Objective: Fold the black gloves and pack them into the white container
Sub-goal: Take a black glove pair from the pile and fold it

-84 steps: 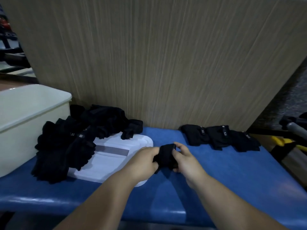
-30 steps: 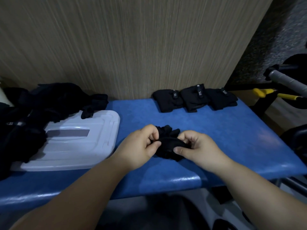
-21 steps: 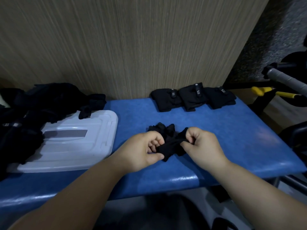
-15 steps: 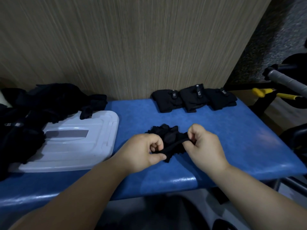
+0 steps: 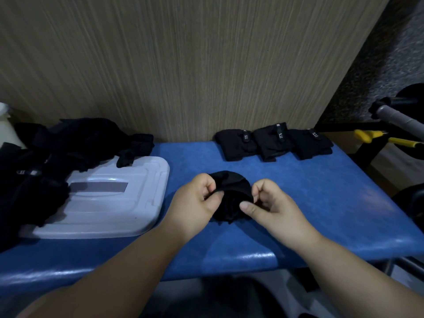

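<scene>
both hands, left and right, pinch the glove, soft, light and floppy, best held at its folded edges.

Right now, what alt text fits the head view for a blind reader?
The left hand and the right hand pinch a bundled black glove over a blue bench. Three folded gloves lie in a row by the wall; a white lid and a pile of loose gloves lie at the left.

Blue padded surface; wood-grain panel along its far edge; grey bar w/ yellow-handled tool beyond far-right corner, off the surface.
</scene>
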Motion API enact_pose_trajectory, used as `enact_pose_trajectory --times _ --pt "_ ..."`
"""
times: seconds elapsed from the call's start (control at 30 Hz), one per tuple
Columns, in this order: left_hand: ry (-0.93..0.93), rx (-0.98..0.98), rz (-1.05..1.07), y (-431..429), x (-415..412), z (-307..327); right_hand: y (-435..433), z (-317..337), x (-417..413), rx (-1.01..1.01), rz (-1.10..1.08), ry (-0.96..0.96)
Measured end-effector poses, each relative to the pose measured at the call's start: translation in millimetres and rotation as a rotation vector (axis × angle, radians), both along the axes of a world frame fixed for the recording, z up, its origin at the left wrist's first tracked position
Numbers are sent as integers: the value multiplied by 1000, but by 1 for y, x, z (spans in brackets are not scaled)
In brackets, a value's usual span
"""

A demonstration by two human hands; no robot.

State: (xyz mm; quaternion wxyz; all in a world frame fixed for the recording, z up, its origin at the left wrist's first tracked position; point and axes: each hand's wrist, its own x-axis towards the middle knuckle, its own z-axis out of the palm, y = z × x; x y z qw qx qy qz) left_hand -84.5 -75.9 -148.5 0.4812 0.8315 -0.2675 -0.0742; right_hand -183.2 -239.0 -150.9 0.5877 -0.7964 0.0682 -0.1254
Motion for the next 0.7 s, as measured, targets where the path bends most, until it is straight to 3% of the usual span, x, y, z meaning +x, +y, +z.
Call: enact_pose_trajectory --times 0.23,0.4,0.53,0.6,0.7 --pt "13 4 25 0 -6 2 6 5 -1 53 -19 14" --pt "47 4 36 0 -6 5 -1 0 2 -130 -221 -45" --pt "43 62 -82 3 -5 2 -9 -1 1 -250 -337 -80" --pt "101 97 -134 4 -6 3 -9 0 2 -275 -328 -89" --pt "333 14 -86 4 -6 11 -8 2 1 -201 -268 -80"
